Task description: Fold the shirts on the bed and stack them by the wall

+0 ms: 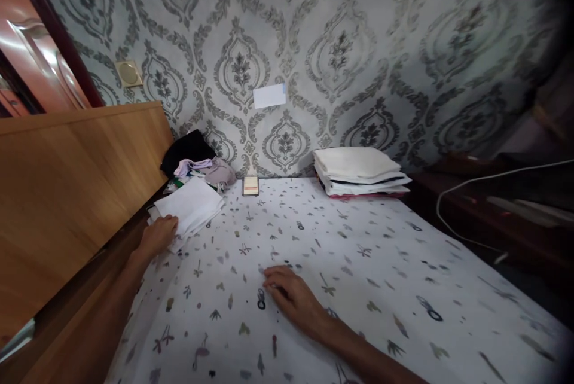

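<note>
On the left side of the bed, my left hand has its fingers closed on the edge of a white folded cloth. My right hand rests on the patterned white sheet near the middle, its fingers slightly bent and holding nothing. Behind the white cloth lies a heap of clothes with a black piece at its back. A stack of folded white cloths sits at the back right, against the wall.
A small card-like box lies by the patterned wall. A wooden board rises along the left edge. On the right, a white cable crosses a dark surface beside the bed.
</note>
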Demonstrator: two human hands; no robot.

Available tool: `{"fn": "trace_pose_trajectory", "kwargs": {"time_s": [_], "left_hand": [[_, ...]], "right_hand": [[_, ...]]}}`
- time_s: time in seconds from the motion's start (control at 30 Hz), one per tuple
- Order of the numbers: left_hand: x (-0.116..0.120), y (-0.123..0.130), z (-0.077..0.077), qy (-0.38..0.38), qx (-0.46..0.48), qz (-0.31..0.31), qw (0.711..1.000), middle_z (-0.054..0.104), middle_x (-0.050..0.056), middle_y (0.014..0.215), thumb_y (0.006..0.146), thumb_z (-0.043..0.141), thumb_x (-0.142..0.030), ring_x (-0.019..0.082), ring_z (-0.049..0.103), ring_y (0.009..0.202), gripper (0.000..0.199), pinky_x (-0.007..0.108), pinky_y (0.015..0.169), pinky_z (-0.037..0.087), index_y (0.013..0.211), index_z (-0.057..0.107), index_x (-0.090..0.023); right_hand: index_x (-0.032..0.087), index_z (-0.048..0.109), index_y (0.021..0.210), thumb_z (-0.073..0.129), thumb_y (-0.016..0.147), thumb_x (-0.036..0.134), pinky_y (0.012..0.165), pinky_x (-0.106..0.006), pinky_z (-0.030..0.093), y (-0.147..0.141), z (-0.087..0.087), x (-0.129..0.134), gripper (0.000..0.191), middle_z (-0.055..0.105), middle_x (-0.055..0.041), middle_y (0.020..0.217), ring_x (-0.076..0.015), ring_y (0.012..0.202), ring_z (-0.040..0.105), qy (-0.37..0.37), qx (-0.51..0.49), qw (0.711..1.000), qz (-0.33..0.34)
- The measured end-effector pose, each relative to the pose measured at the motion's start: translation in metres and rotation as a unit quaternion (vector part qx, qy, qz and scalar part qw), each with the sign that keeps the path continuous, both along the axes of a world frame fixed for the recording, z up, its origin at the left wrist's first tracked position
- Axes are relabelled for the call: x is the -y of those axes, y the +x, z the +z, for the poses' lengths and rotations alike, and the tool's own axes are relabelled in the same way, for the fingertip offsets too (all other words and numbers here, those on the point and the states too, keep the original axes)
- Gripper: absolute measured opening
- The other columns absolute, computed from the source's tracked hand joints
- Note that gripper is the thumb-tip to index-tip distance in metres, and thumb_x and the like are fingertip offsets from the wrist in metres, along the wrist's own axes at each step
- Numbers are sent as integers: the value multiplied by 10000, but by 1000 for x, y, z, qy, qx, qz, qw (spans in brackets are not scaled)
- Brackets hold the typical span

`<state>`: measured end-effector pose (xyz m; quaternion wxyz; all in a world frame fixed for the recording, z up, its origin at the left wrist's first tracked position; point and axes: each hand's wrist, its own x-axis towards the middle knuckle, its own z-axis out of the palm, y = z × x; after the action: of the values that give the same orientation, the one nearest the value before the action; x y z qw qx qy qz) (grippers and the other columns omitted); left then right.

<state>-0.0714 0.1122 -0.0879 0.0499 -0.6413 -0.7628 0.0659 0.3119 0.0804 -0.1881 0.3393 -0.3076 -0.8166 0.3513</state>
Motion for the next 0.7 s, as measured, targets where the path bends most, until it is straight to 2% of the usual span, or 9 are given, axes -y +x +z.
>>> {"fn": "trace_pose_trajectory", "kwargs": {"time_s": [0.1,0.2,0.3,0.47,0.53,0.6,0.67,0.7], "left_hand": [[1,-2,-3,-14,-7,-33,999,606,123,1255,892,466,-210,291,535,1168,301,402,812,490,1174,569,-220],[3,-2,-4,-7,-30,-35,999,620,117,1250,905,397,-158,291,552,1161,340,404,803,494,1182,582,-225],[3,-2,-2,21,-5,-7,1000,662,104,1198,942,355,-179,275,595,1117,329,384,816,486,1119,628,-229],[-1,1,12,74,74,59,993,703,98,1128,945,412,-246,254,620,1107,274,333,851,465,1103,635,-229],[-1,17,15,98,82,89,988,704,131,1054,960,361,-224,264,637,1065,302,338,850,458,1128,610,-187],[4,47,12,116,103,99,983,693,152,991,971,302,-187,269,649,1019,334,340,836,453,1157,577,-144],[15,90,3,98,150,65,982,689,118,937,971,325,-188,238,659,932,300,308,796,459,1136,572,-150],[24,115,-3,76,182,28,980,689,71,921,967,389,-232,204,655,889,235,274,777,460,1081,589,-183]], "right_hand": [[190,694,946,443,991,338,936,-443,509,0,1,0,295,680,-136,1123,-253,1109,610,0,-3,1000,-3],[188,693,938,441,984,318,925,-430,515,0,4,1,287,688,-135,1101,-250,1100,617,7,-5,1000,1],[186,694,940,434,984,328,919,-423,522,0,5,2,299,693,-138,1097,-252,1101,622,5,-1,1000,-1],[203,688,954,433,984,347,929,-451,524,1,0,0,295,697,-127,1119,-263,1095,629,16,7,1000,-2],[215,679,1047,427,984,361,948,-461,526,0,-6,-2,298,685,-125,1157,-261,1109,629,13,-1,1000,-7],[236,608,1259,450,975,390,985,-464,521,0,-13,-3,360,626,-125,1297,-263,1196,595,1,-8,1000,-22],[268,429,1469,497,953,433,1038,-461,496,-1,-17,-3,546,477,-118,1490,-270,1340,490,-5,-11,999,-50],[281,344,1525,520,940,456,1071,-465,471,-1,-18,-3,636,389,-112,1558,-275,1400,422,1,-15,998,-67]]}}
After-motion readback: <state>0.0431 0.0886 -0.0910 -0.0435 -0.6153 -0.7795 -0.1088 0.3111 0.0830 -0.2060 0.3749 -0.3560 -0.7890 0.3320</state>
